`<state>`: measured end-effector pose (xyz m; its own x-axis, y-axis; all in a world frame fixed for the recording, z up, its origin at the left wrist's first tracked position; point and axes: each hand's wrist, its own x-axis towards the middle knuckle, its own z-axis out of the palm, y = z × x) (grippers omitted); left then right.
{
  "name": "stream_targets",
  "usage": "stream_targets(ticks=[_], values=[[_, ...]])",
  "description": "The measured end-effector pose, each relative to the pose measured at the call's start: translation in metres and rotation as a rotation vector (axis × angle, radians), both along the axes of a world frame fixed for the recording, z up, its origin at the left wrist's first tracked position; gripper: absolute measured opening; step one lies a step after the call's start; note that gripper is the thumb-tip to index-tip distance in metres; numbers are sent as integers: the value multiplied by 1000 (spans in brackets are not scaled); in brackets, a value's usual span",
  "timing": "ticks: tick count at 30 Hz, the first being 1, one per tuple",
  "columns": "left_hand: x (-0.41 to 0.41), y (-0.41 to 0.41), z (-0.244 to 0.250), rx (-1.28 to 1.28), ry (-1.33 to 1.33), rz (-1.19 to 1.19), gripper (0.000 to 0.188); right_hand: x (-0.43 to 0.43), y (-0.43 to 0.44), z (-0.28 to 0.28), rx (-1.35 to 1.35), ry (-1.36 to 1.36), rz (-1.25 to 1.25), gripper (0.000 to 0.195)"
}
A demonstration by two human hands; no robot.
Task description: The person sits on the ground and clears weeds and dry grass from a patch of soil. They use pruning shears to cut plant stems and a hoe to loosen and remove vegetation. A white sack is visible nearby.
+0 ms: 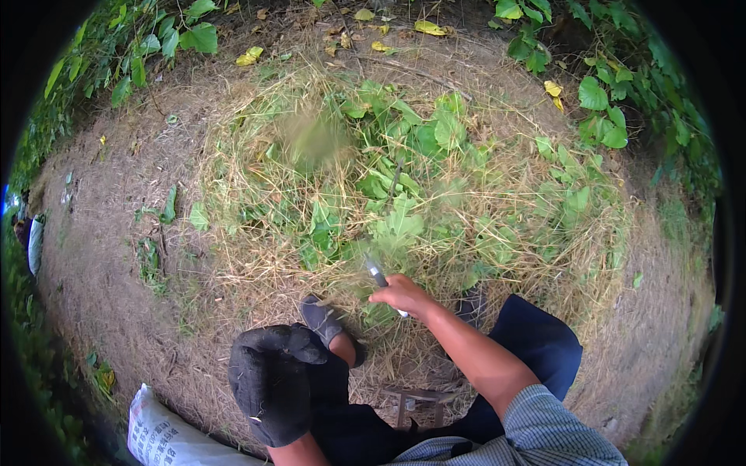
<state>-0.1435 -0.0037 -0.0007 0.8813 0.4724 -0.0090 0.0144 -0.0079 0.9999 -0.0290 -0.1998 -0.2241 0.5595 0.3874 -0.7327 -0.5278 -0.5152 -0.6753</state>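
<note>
My bare right hand (402,296) grips a slim tool with a grey and white handle (377,275). Its far end points into the near edge of a wide heap of dry grass and green leaves (431,192); I cannot tell what kind of tool it is. My left hand (274,373), in a dark work glove, rests over my left knee with its fingers curled. Whether anything lies inside that glove is hidden. A broad green leaf (396,227) lies on the heap beyond the tool.
A white woven sack (169,434) bearing writing lies at the lower left. A low stool frame (417,397) shows between my legs, near my shoe (320,319). Leafy plants (618,87) border the bare ground at the upper right, and more stand at the upper left.
</note>
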Motion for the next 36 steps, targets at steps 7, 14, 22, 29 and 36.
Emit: stream_targets(ticks=[7, 14, 22, 29, 36], values=[[7, -7, 10, -398, -146, -37, 38, 37, 7, -36, -48, 9, -128, 32], [7, -8, 9, -466, -151, 18, 37, 92, -60, -59, -144, -28, -499, 28], [8, -6, 14, -608, -206, 29, 39, 97, -177, -33, -193, -90, -1194, 27], [8, -8, 17, -769, -258, 127, 43, 57, -118, -15, -23, -191, -1160, 24], [9, 5, 17, -766, -228, -155, 44, -51, -37, -22, -44, 179, -66, 33]])
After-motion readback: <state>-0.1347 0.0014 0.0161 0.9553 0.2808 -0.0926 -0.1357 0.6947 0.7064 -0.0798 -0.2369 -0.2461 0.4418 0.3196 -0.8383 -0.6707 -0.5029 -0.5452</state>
